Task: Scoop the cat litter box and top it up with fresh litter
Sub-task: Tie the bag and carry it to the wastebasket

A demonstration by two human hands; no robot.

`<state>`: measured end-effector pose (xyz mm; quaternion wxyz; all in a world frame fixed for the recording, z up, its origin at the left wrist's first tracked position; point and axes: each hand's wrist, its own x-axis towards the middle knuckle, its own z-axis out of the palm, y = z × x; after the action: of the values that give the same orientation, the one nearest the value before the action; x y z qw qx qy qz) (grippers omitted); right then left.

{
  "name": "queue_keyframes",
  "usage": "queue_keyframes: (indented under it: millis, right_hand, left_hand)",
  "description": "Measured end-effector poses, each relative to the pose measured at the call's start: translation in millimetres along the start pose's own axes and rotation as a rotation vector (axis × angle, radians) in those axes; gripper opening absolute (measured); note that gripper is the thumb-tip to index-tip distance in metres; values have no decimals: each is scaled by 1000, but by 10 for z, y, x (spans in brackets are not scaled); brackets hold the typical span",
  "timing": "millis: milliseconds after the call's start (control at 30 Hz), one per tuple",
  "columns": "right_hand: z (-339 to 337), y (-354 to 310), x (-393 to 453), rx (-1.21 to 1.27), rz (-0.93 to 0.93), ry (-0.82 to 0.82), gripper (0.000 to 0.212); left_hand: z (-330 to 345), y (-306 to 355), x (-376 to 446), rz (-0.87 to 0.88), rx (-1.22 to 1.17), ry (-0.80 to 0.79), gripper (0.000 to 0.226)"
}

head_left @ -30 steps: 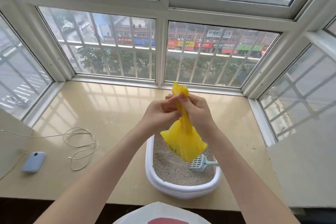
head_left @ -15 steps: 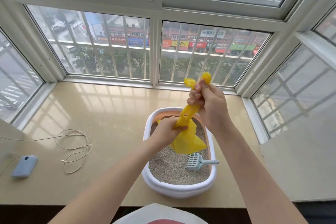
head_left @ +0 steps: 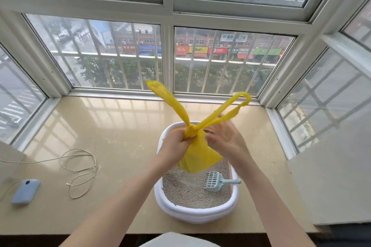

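Over the white litter box (head_left: 192, 214) hangs a small yellow plastic bag (head_left: 197, 158), its neck tied in a knot with two handle ends sticking up and out. My left hand (head_left: 176, 143) is closed around the neck just below the knot. My right hand (head_left: 226, 138) is beside the knot with fingers spread, its fingertips against the right handle loop. Grey litter (head_left: 184, 190) fills the box. A light blue slotted scoop (head_left: 214, 181) lies on the litter at the right, its handle on the rim.
The box stands on a beige stone window sill (head_left: 112, 126) enclosed by windows on three sides. A coiled white cable (head_left: 80, 168) and a blue device (head_left: 26, 190) lie at the left. A white bag top (head_left: 176, 240) shows at the bottom edge.
The bag's twisted top is now a knot with two ends fanned out. My right hand released its fist on the top and dropped beside the knot; my left hand stayed on the neck.
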<state>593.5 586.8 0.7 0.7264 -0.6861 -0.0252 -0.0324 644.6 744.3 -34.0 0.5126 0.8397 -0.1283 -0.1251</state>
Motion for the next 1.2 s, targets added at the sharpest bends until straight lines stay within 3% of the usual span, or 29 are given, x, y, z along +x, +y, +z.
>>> queue_keyframes:
  millis: [33, 100, 267, 433, 700, 833, 900, 1000, 1200]
  right_hand:
    - [41, 112, -26, -108, 0, -8, 48]
    - [127, 245, -27, -264, 14, 22, 32]
    - [167, 301, 36, -341, -43, 143, 8]
    - [-31, 329, -43, -290, -86, 186, 9]
    - [-348, 478, -173, -356, 54, 201, 17]
    - [-364, 470, -302, -412, 52, 284, 26]
    - [-363, 498, -387, -406, 102, 358, 22]
    - [-313, 531, -535, -432, 165, 482, 15]
    - [-269, 575, -976, -541, 233, 756, 10]
  left_hand:
    - [17, 23, -2, 25, 7, -13, 14]
    - [75, 32, -8, 52, 40, -50, 25]
    - [204, 67, -37, 59, 80, -38, 41]
    - [240, 98, -109, 132, 120, 11, 38]
    - [96, -236, -313, 8, -44, 191, 19]
    - [43, -360, -240, 20, 28, 139, 23]
    - [15, -394, -186, 134, 211, 85, 25]
    - [0, -500, -44, 448, 532, -36, 33]
    - [207, -617, 127, 783, 639, -300, 37]
